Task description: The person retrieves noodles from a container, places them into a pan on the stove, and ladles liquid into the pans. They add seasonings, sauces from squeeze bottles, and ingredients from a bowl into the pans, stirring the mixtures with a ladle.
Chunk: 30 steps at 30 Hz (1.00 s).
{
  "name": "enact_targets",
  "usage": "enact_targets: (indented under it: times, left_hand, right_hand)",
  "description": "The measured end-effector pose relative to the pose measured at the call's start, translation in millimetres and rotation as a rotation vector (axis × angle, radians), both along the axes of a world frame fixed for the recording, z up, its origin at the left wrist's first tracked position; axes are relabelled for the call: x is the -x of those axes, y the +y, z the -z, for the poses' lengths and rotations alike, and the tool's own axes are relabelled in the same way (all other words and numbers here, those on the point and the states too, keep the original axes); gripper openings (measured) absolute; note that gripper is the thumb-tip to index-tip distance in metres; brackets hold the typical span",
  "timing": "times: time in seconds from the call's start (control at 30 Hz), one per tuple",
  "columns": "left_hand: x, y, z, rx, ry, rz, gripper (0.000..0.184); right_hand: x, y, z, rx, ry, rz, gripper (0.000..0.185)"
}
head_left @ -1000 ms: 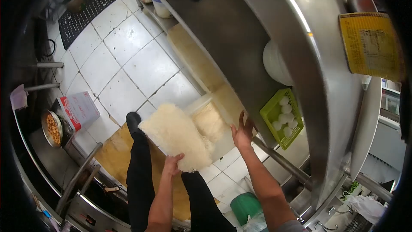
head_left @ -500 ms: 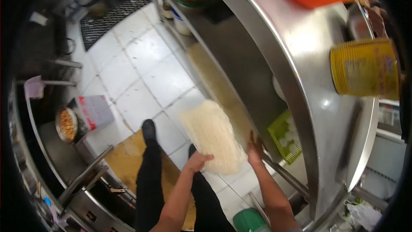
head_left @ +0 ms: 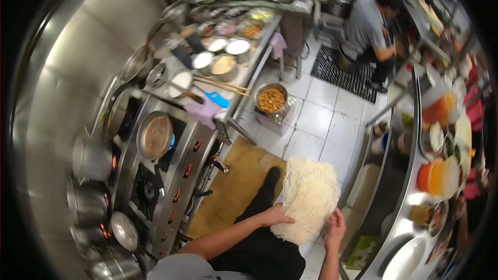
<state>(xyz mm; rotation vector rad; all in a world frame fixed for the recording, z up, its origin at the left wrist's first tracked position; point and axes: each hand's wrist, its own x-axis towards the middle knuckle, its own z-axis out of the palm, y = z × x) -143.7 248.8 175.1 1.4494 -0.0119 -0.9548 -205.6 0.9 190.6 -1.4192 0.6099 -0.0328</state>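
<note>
A pale, flat slab of dried noodles (head_left: 310, 197) hangs in front of my legs, its strands showing on the surface. My left hand (head_left: 277, 216) is closed on its lower left edge, with the thumb lying on top. Beside the lower right edge is my right hand (head_left: 335, 229), its fingers apart and loosely bent. Whether those fingertips touch the slab I cannot tell.
At left a pan (head_left: 155, 135) of brownish liquid sits on the stove by a blue flame. A bowl of orange-brown pieces (head_left: 271, 98) stands on a box. A steel counter (head_left: 386, 251) runs along the right. A person (head_left: 365, 33) bends at the back.
My view has swung left, bringing the stove and the prep table into sight. The noodle slab has come up higher and now hangs more upright, with my left hand still gripping it.
</note>
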Motion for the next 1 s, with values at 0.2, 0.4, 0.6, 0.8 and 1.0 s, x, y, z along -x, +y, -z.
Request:
enact_targets:
  times: [0.2,0.4,0.6,0.8,1.0]
  left_hand:
    - [21.6,61.1,-113.5,0.105,-0.130,-0.189,0.062]
    - [44.9,141.6,-147.6,0.671,0.144,-0.635,0.064]
    - [79.5,229.8,-160.8,0.401,-0.202,-0.732,0.051]
    - [113.5,289.5,-158.0,0.471,-0.128,-0.677,0.046]
    - [138.0,312.7,-144.6,0.706,-0.112,-0.712,0.053]
  right_hand:
    - [-51.2,67.7,-89.8,0.244,-0.143,-0.309,0.037]
    - [-56.2,172.5,-182.2,-0.050,-0.310,-0.431,0.031]
    - [-55.1,253.0,-223.8,-0.148,-0.304,-0.571,0.027]
    - [-62.5,315.4,-243.0,-0.088,-0.218,-0.765,0.027]
    - [-53.4,362.3,-193.5,0.616,-0.520,-0.770,0.047]
